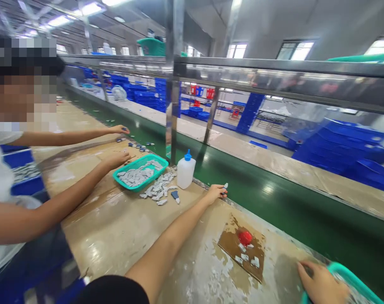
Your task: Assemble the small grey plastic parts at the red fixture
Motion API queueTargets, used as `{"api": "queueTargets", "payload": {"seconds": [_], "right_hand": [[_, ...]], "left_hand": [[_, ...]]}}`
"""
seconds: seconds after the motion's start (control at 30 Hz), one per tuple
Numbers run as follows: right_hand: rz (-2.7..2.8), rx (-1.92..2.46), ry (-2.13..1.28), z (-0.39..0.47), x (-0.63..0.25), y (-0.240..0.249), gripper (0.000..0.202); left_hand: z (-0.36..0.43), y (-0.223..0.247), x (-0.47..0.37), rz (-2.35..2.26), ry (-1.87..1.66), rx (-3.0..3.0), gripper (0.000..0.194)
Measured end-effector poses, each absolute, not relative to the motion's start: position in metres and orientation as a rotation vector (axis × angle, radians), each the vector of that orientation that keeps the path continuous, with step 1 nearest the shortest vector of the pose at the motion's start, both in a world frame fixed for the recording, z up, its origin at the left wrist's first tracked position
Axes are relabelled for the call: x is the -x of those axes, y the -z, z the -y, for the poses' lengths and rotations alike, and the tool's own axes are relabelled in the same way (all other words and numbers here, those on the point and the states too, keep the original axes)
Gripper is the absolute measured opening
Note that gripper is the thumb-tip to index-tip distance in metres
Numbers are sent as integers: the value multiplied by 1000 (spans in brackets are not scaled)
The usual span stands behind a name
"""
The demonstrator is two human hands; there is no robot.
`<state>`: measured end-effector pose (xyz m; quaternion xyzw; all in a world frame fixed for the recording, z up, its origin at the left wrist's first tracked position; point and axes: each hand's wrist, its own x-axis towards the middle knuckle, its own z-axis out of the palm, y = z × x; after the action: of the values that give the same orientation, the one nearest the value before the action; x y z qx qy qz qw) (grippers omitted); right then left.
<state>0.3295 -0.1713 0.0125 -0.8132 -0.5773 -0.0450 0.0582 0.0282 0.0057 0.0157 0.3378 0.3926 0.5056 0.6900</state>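
Note:
My left hand (216, 192) reaches to the bench's far edge by the green belt, its fingers closed on a small blue piece with a pale tip (225, 185). My right hand (321, 282) is at the lower right, over the near rim of a green basket (353, 274) of pale pieces. Its thumb and forefinger are apart; the other fingers are mostly hidden. Between my hands lies a wet brown board (242, 249) bearing a round red thing (245, 237) and several pale pieces (255, 262). A similar blue-and-white piece (175, 196) lies left of my left hand.
A white squeeze bottle (185, 172) with a blue cap stands by a pile of pale pieces (160, 188) and another green basket (140, 186). At left, a co-worker's hands (119, 158) work near blue pieces (141, 147). A metal post (172, 105) rises beyond the bottle.

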Motion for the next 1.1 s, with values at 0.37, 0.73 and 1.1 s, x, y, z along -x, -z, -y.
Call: {"api": "queueTargets", "payload": {"seconds": [0.37, 0.73, 1.1], "right_hand": [[1626, 2466, 76, 185, -283, -44, 29], [1579, 2543, -38, 191, -271, -56, 31], [1663, 2547, -67, 193, -269, -53, 31]], "left_hand": [[-7, -18, -33, -922, -1211, -734, 16], [-11, -17, -25, -880, -1385, -498, 38], [10, -17, -33, -1009, -1399, -734, 39]]}}
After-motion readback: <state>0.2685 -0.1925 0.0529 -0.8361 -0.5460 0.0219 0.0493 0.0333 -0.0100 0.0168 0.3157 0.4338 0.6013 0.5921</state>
